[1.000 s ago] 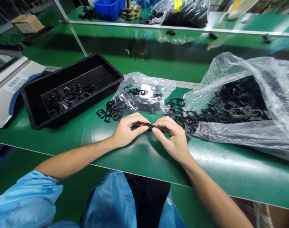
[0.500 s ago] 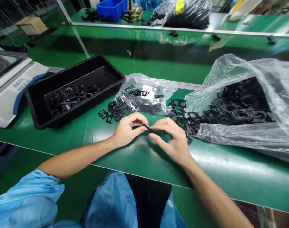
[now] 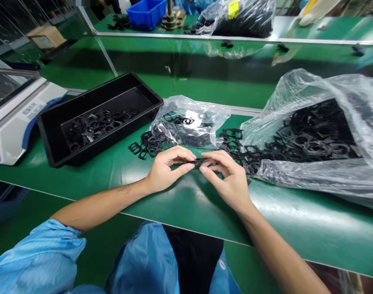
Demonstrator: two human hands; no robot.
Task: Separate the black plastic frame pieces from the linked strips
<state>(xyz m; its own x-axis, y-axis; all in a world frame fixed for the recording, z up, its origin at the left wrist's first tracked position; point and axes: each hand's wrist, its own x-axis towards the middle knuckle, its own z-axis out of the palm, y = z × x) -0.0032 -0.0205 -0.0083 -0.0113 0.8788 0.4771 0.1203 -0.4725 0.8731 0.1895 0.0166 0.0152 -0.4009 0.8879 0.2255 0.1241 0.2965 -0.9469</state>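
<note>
Between my two hands, above the green worktop, is a small thin black plastic part (image 3: 197, 161), seen nearly edge-on. My left hand (image 3: 165, 170) pinches its left end between thumb and fingertips. The thumb and fingers of my right hand (image 3: 231, 179) close on its other end; the fingers partly hide it. Just beyond my left hand lies a small pile of black ring-shaped frames (image 3: 150, 143). Past my right hand, a larger heap of such frames (image 3: 250, 157) spills from a big clear plastic bag (image 3: 299, 173).
A black tray (image 3: 103, 148) holding several black parts stands at left, beside a white-and-blue scale (image 3: 8, 139). A smaller clear bag (image 3: 212, 112) of parts with a white label lies behind my hands. At the back are a metal rail, a blue bin (image 3: 146, 15) and a wrapped bundle (image 3: 244, 20).
The black part has turned from slanted to nearly level. My right hand has shifted slightly right, and its fingers have curled in more. The whole view has also moved a little.
</note>
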